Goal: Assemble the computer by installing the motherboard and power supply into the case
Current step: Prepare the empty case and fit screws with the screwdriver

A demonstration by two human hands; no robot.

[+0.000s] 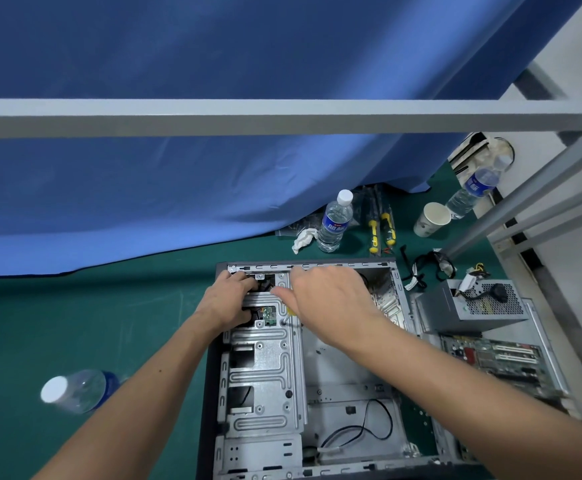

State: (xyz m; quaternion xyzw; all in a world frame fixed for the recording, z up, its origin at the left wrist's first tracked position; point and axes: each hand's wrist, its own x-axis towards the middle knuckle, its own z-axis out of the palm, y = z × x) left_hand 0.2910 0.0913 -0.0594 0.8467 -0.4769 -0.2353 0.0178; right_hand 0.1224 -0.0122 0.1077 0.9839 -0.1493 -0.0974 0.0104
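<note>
case [262, 368]: open, empty
board [490, 358]: outside, right
PSU [473, 306]: outside
left hand [229, 299]: gripping black cables
right hand [324, 299]: fingers hidden, can't tell
progress: nothing installed

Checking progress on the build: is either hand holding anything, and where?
The left hand grips something dark inside the case; what exactly cannot be told. The right hand holds nothing visible.

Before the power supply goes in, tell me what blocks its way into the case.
Both hands, left and right, are inside the case's far end. The power supply sits outside, right of the case.
</note>
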